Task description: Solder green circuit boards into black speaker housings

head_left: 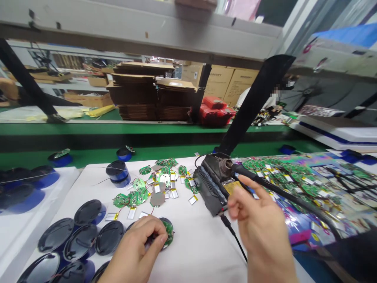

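My left hand [141, 245] is closed around the edge of a round black housing with a green circuit board [169, 234] in it, low on the white work surface. My right hand [256, 220] is raised to the right, its fingers curled beside the cabled black handle of a soldering iron [253, 177]. The iron's front end rests in a black holder [210, 181]. Whether the right fingers grip the handle or something smaller is hidden. Several green boards with small silver batteries [138, 195] lie loose beyond my left hand.
Several blue-black round housings [80, 241] stand at the lower left. Two stacked ones [118, 173] are farther back. More boards [277, 177] cover the right side. A slanted black post [256, 102] rises behind the holder, below a shelf [141, 23].
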### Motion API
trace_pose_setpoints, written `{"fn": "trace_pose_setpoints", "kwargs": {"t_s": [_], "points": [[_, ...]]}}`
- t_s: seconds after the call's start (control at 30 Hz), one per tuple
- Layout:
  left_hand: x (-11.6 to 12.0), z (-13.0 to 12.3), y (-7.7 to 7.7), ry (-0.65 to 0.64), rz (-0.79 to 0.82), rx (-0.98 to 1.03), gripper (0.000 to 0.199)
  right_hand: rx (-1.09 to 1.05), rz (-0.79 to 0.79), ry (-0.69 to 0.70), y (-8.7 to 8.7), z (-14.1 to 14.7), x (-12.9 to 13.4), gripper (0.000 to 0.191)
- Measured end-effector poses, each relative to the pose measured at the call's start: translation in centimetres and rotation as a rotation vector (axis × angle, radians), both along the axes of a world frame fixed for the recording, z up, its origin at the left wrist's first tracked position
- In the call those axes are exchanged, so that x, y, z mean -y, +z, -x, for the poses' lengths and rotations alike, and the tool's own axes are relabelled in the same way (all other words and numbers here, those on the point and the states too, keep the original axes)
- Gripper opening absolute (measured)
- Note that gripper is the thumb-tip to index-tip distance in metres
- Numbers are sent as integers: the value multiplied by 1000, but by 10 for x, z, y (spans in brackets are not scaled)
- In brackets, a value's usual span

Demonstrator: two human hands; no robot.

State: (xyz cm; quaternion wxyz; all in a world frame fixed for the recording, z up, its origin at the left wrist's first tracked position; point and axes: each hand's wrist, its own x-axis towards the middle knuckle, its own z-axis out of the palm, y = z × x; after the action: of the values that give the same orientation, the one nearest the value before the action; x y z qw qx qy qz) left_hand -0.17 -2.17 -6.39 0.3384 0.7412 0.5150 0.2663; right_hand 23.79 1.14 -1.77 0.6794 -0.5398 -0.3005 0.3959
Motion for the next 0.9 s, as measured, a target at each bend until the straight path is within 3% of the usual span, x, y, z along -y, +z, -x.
{"fn": "trace_pose_setpoints", "kwargs": {"t_s": [0.1, 0.2, 0.4, 0.6, 0.73, 0.8, 0.9], "points": [[1, 2, -6, -46, -36, 10, 21, -6, -64, -66, 26, -16, -18, 63], [3, 4, -9, -68, -72, 4, 20, 93, 15, -78, 37, -26, -25, 62], [3, 7, -9, -83, -122, -13, 19, 183, 231, -191, 27, -53, -29, 63], [1, 7, -13, -78, -186, 6, 17, 132, 37, -129, 26, -58, -23, 62], [0, 9, -18, -78, -236, 6, 16, 159, -189, -377, 17, -53, 5, 41], [0, 9, -20, -73, -252, 5, 16, 58, -249, -405, 10, -48, 19, 32], [2, 8, -21, -40, -249, -6, 15, -157, -213, -306, -3, -36, 29, 21]]}}
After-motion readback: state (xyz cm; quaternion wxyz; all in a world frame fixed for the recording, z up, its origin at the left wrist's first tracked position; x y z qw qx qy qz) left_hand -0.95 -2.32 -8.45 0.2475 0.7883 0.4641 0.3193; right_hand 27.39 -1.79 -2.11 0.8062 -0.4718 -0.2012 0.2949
